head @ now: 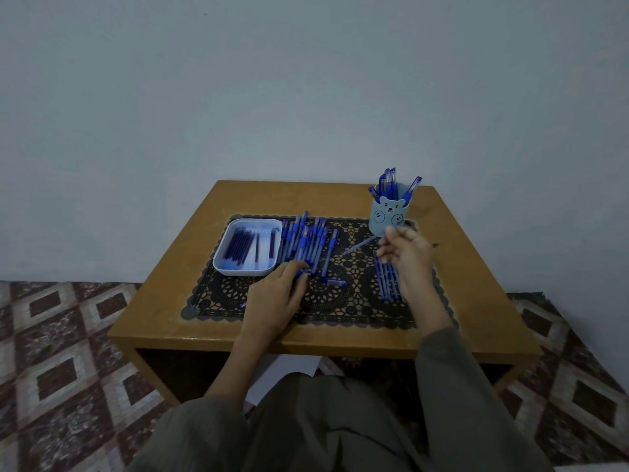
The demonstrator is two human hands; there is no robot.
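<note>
The person is sitting at a low wooden table [340, 338] and is working with blue pens. The right hand [406, 252] is raised just in front of the bear-faced cup [388, 216], and its curled fingers are pinching one thin pen [360, 245]. This pen is in the air over the lace mat [340, 311], with its free end pointing to the left and a little down. The hand is blurred, so it is not possible to tell how firmly it is pinching.

The left hand [277, 294] is resting on the near ends of the pile of pens [308, 245] beside the white tray [231, 267]. Its fingers are lying over the pens, but it is not possible to tell whether they are gripping one.

Several things could go wrong from here, in this judgement:

- The held pen is being pinched near one end only, so it could turn or slip and fall on the mat.
- The right hand is very near the cup, which is already holding pens [391, 182]; a knock from the knuckles could tip it.
- The right forearm is passing over the row of pens [386, 281] on the right, and the sleeve could drag them out of order.
- If the left hand is pressing or pulling sideways, the round pens could roll apart, toward the single pen [335, 283] or against the tray.
</note>
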